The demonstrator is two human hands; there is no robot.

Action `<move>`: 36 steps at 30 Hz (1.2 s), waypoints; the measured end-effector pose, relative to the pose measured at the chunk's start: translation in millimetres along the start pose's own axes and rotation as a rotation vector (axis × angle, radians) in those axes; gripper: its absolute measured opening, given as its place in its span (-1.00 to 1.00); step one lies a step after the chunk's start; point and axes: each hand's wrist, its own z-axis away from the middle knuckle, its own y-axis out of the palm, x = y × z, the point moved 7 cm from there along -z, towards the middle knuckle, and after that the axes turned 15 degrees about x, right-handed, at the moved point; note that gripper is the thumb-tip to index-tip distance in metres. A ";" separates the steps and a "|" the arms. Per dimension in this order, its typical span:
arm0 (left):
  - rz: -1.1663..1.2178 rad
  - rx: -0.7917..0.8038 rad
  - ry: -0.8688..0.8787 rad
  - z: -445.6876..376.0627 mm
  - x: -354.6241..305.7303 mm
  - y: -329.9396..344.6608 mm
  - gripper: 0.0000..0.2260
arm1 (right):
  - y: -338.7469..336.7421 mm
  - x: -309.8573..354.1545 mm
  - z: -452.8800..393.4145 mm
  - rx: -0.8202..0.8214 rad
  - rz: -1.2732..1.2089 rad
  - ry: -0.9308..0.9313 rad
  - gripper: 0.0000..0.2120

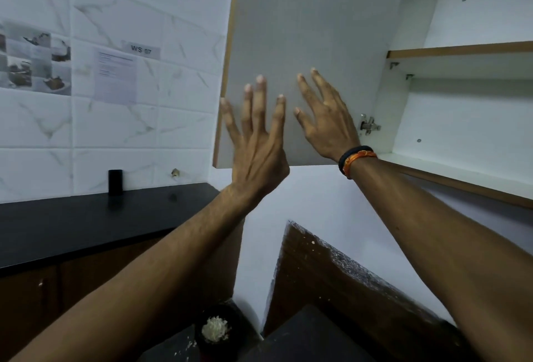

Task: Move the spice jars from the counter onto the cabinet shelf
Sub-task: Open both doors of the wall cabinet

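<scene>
Both grips wide, holding nothing: left hand [256,142] and right hand [326,119] flat at the cabinet door [311,30]. Shelf [461,50] lies up-right, nearer my right hand; no jars visible on the surface [86,217]

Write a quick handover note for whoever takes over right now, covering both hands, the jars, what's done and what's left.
Left hand: open, fingers spread, nothing in its grip, raised in front of the cabinet door.
Right hand: open, fingers straight, at the door's face; contact cannot be told.
Door stands open. The shelf and the cabinet floor show no jars in the part in view.
A small dark cylinder stands on the counter by the tiled wall; it may be a jar, too unclear to say.
Done: cabinet opened. Left: nothing visibly shelved yet; find the jars and move them up.
</scene>
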 end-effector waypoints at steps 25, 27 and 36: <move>1.220 0.706 0.586 -55.7 -404.4 97.1 -0.54 | -230.7 -237.1 269.0 0.072 0.609 0.830 -0.40; 1.304 0.780 0.554 -57.6 -431.1 97.4 -0.47 | -240.2 -244.6 278.2 0.104 0.645 0.862 -0.37; 1.623 1.026 0.392 -58.1 -495.5 111.1 -0.49 | -250.1 -280.5 289.8 0.237 0.619 0.984 -0.26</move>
